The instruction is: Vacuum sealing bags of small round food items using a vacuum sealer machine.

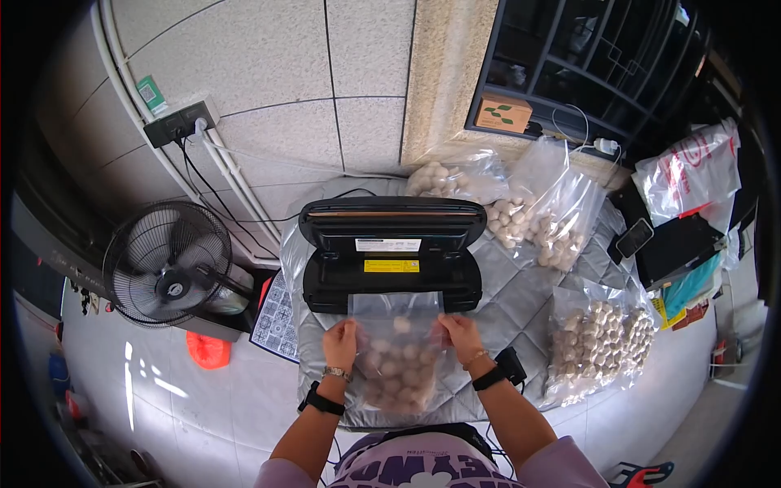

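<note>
A clear plastic bag of pale round balls (pixel 396 372) lies before me, its upper end at the front edge of a black vacuum sealer (pixel 390 287). The sealer's lid (pixel 393 222) is raised, with a white label inside it and a yellow label on the base. My left hand (pixel 340 341) pinches the bag's left edge near the top. On the opposite edge, my right hand (pixel 460 335) grips it between thumb and fingers. The bag's mouth looks flat and reaches onto the sealer's front rim.
Filled plastic bags (pixel 601 341) lie at the right, with several more (pixel 549 226) behind on the grey quilted cover (pixel 512 305). A black fan (pixel 171 287) stands left. A phone (pixel 634 238) rests on a black box (pixel 677 250). Cables run from a wall socket (pixel 180 125).
</note>
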A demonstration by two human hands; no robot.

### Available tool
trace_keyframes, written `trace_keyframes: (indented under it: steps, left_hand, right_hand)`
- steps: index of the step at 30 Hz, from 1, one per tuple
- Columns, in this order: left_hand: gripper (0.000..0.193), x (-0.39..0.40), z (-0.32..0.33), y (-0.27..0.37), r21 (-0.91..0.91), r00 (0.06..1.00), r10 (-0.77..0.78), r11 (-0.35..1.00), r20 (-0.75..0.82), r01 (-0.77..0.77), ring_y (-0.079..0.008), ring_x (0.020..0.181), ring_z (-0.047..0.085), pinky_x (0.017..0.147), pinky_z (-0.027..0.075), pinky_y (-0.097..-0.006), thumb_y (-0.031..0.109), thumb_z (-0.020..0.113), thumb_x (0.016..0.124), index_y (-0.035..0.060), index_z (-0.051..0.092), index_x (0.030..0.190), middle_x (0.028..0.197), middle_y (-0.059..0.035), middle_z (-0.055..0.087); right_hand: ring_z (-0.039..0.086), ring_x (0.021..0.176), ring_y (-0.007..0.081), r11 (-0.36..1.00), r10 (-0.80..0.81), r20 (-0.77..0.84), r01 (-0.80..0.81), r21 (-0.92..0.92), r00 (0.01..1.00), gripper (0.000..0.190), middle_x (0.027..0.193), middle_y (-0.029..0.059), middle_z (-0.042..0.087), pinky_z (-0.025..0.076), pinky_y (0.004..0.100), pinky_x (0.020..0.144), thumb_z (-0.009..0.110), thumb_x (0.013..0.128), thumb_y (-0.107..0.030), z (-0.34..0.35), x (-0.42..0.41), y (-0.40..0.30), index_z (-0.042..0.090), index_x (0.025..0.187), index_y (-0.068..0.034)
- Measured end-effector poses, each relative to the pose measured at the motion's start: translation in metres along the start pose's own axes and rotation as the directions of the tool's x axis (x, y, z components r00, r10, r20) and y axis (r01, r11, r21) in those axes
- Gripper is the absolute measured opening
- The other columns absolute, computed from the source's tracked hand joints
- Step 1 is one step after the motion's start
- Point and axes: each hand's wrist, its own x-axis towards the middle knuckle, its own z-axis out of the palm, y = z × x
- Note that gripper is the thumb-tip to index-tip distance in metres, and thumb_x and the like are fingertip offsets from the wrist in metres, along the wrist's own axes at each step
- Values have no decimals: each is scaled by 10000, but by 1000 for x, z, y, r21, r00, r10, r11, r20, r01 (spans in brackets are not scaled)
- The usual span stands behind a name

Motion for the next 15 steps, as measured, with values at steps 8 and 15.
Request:
trace_keyframes:
  steps: [8,15]
  left_hand:
    - [351,9,8,6,11,999,-29,1000,24,29,-72,474,509,440,393,-229,265,535,911,12,596,676,573,-2,568]
    - [327,7,11,9,-160,996,-65,986,-61,55,-83,459,512,435,393,-228,217,524,901,32,567,634,558,-21,564]
  right_hand:
    - [502,438,89,994,-98,-81,94,-51,992,324,551,-8,531,398,227,408,585,884,-312,11,5,-5,629,710,-42]
    - [498,421,104,996,-61,-108,67,53,992,268,552,6,545,382,243,404,595,863,-232,16,2,-6,619,689,-30]
